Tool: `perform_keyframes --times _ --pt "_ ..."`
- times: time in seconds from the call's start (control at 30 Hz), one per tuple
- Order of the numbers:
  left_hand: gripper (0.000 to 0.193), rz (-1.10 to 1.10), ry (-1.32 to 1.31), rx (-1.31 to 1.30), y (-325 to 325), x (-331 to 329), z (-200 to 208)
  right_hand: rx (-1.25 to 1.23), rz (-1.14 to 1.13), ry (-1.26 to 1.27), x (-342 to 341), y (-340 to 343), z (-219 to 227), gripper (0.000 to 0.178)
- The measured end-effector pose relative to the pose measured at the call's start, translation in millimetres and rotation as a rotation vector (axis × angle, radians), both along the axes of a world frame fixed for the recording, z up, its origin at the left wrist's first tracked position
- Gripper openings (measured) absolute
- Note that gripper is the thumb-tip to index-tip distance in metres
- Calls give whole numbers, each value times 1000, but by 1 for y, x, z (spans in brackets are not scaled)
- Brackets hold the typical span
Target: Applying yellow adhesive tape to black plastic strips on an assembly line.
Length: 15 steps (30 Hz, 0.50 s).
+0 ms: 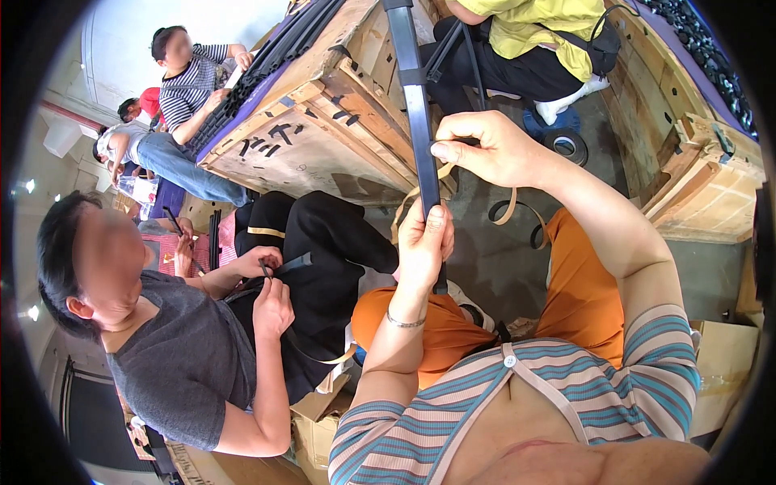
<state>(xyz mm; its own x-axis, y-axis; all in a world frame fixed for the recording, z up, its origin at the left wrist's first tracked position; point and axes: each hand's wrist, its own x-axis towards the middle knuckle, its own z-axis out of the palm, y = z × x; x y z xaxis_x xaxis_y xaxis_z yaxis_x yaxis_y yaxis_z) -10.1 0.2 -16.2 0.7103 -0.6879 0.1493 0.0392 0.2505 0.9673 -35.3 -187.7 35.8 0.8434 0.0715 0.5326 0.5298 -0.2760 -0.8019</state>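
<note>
My left hand (425, 246) is wrapped round the lower part of a long black bar (420, 113), which stands tilted in front of me. The bar has flat, shiny faces and dark bands near its upper part. Beside the bar, my right hand (489, 149) is closed, thumb and forefinger pinching a narrow strip of tape (512, 206) near the bar's right edge. The strip is black on one side and tan on the other. It hangs below my right hand in a loose curl, and another tan length shows left of the bar.
A co-worker in a grey shirt (186, 347) sits close on my left, handling a thin black piece. Ahead stands a wooden crate (323, 153) with black bars on top; another crate (703, 178) is at right. Black tape rolls (566, 145) lie on the floor near a person in yellow.
</note>
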Motion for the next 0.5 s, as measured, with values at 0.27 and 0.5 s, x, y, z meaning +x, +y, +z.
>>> perform_keyframes --times 0.27,0.5 --pt "27 10 -63 11 -2 -3 0 -18 -97 77 2 3 -1 17" --pt "24 -4 -14 25 -2 -2 -2 138 -215 -49 2 17 -2 12"
